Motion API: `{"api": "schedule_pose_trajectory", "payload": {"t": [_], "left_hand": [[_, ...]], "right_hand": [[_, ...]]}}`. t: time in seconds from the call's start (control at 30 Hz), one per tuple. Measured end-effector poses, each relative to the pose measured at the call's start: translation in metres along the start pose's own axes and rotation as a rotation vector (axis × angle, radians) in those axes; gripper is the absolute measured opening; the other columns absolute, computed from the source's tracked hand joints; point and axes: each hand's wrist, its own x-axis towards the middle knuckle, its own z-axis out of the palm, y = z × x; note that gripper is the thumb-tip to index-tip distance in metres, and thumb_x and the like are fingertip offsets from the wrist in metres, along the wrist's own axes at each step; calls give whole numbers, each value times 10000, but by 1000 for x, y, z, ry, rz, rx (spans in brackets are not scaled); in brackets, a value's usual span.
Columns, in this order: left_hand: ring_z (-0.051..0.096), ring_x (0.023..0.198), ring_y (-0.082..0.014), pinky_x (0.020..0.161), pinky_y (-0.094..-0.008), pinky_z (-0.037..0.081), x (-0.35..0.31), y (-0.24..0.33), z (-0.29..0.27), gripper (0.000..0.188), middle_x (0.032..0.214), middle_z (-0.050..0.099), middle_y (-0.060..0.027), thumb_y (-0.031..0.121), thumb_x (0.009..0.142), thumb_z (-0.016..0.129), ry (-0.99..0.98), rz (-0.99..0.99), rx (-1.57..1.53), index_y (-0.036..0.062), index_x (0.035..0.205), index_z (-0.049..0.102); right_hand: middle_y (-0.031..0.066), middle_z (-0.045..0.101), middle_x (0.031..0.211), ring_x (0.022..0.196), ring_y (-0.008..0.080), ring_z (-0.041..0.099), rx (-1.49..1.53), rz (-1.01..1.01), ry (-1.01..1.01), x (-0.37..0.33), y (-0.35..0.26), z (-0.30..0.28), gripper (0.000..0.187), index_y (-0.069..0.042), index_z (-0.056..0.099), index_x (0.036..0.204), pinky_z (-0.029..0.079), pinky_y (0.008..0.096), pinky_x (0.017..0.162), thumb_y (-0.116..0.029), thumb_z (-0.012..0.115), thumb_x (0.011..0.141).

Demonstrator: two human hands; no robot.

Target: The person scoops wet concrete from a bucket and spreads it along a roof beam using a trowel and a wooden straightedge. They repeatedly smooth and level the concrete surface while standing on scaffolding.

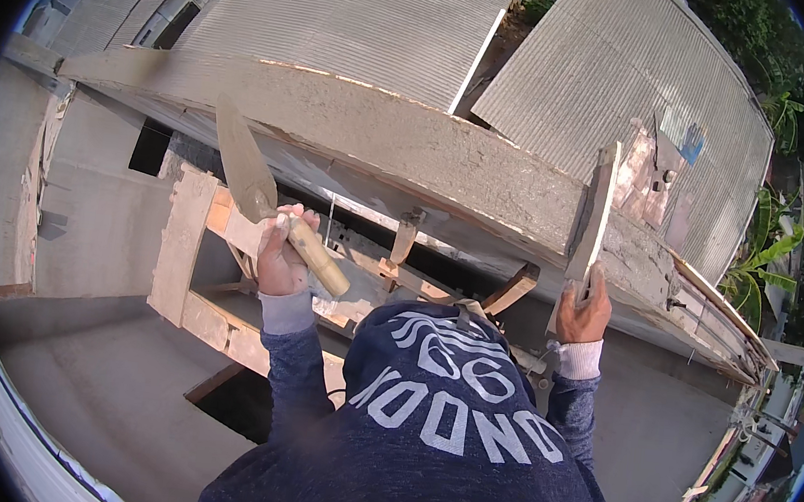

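Observation:
My left hand point(281, 257) is closed around a pointed masonry trowel point(244, 160). Its grey-smeared blade points up and away, and the pale handle slants down to the right. In my right hand point(584, 313) is a narrow wooden board point(602, 207), gripped near its lower end. The board stands edge-on across the wall top point(385, 122), which is coated in grey mortar. Rougher wet mortar point(635, 259) lies on the wall just right of the board. Whether the board presses on the mortar, I cannot tell.
Below me, a wooden scaffold frame point(187, 250) and planks cross the space inside the walls. A tool with a wooden handle point(404, 242) hangs by the wall's inner face. Beyond the wall lie corrugated roofs point(346, 23); banana plants point(765, 252) grow at the right.

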Motion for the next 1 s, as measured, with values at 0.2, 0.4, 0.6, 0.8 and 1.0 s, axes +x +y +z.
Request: {"api": "schedule_pose_trajectory", "payload": {"t": [0.2, 0.4, 0.6, 0.8, 1.0], "left_hand": [[602, 1025, -255, 993, -410, 486, -25, 3, -29, 219, 1098, 593, -119, 145, 964, 544, 170, 42, -55, 2, 1130, 535], [611, 998, -256, 989, -426, 485, -61, 6, -63, 217, 1100, 600, -120, 132, 939, 571, 369, 127, -118, 13, 1117, 535], [602, 1026, -273, 1008, -430, 482, -105, -6, -97, 220, 1105, 582, -145, 103, 954, 481, 511, 215, -176, -12, 1137, 518], [603, 1020, -269, 989, -423, 491, -146, -23, -121, 194, 1079, 592, -139, 107, 958, 503, 634, 265, -244, -1, 1119, 521], [628, 941, -250, 931, -393, 530, -171, -24, -124, 149, 1039, 612, -141, 113, 962, 529, 783, 312, -267, -4, 1049, 556]], "right_hand": [[301, 583, 1055, 989, 462, 594, 59, -182, -150, 38, -87, 54, 528, 104, 466, 1286, 497, 469, 832, -32, 600, 794], [333, 583, 1158, 1072, 462, 587, 101, -323, -282, 71, -156, 110, 532, 129, 482, 1274, 468, 446, 949, -77, 611, 801], [315, 580, 1141, 1052, 447, 594, 125, -464, -359, 101, -228, 184, 562, 114, 453, 1294, 479, 465, 927, -83, 630, 799], [326, 575, 1182, 1103, 437, 590, 80, -423, -525, 122, -327, 241, 568, 123, 445, 1307, 471, 458, 967, -81, 623, 808], [313, 609, 1122, 1059, 424, 616, 92, -496, -520, 132, -405, 293, 493, 105, 505, 1248, 491, 459, 935, -54, 627, 797]]}}
